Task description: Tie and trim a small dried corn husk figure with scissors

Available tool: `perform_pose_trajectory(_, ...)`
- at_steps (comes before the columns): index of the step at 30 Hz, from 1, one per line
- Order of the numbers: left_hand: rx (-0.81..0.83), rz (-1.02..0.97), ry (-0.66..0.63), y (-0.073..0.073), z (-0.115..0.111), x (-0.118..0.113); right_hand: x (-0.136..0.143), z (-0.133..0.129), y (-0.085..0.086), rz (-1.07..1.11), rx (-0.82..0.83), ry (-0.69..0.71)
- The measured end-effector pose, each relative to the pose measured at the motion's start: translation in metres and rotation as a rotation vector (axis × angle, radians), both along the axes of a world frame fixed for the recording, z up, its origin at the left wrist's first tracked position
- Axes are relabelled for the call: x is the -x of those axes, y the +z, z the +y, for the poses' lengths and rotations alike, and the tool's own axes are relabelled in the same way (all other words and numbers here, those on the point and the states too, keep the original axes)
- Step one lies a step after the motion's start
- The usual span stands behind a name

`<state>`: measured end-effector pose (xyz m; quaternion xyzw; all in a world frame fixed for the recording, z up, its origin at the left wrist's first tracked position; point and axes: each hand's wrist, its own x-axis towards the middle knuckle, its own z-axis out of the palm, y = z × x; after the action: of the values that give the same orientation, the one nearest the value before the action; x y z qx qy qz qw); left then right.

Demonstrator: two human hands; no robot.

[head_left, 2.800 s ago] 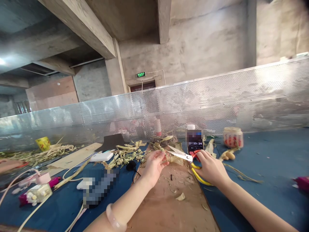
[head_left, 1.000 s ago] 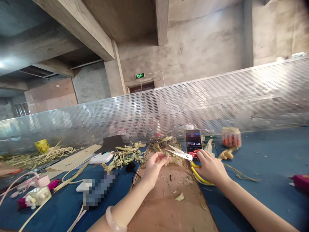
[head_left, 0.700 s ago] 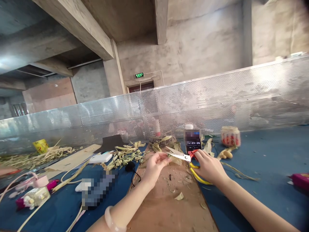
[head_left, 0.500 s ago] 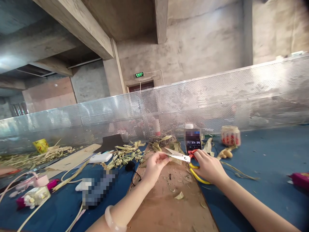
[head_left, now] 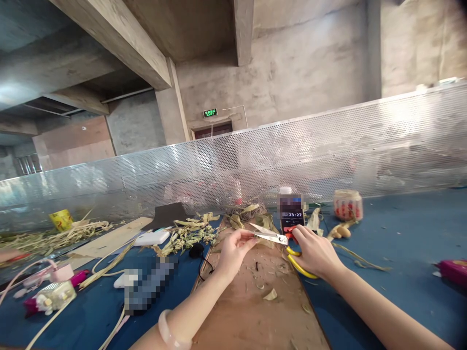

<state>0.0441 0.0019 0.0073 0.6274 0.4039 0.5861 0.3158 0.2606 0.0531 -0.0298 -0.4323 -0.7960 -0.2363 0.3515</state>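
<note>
My right hand (head_left: 316,249) grips the yellow and red handles of a pair of scissors (head_left: 275,237). The blades stand apart and point left, toward the fingertips of my left hand (head_left: 235,250). Thumb and fingers of that hand are pinched together beside the blade tips; whatever is between them is too small to make out. Both hands are above a brown board (head_left: 255,311) strewn with small dry scraps. Behind the scissors, a phone (head_left: 292,215) showing a running timer stands upright, its lower part partly covered by the scissors and my right hand.
Dried leaf pieces (head_left: 197,233) are heaped left of the board. A jar with red markings (head_left: 348,205) and a tan knotted piece (head_left: 342,231) are at the right. Perforated metal sheeting (head_left: 255,165) runs along the back. At the far left another person's hand (head_left: 10,254) shows.
The phone's timer has advanced by one second. My hands and the scissors have hardly moved.
</note>
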Motion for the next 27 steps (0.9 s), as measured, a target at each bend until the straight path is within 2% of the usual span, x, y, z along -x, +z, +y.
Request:
perform_pose_trajectory(6, 0.004, -0.031, -0.029, 0.0005, 0.0007, 0.0001, 0.0011, -0.0002, -0.0012, 0.005, -0.01, 0.005)
perform_pose_trajectory(27, -0.022, 0.046, -0.027, -0.0019, 0.0037, 0.0006, 0.0019, 0.0003, -0.0015, -0.024, 0.039, -0.006)
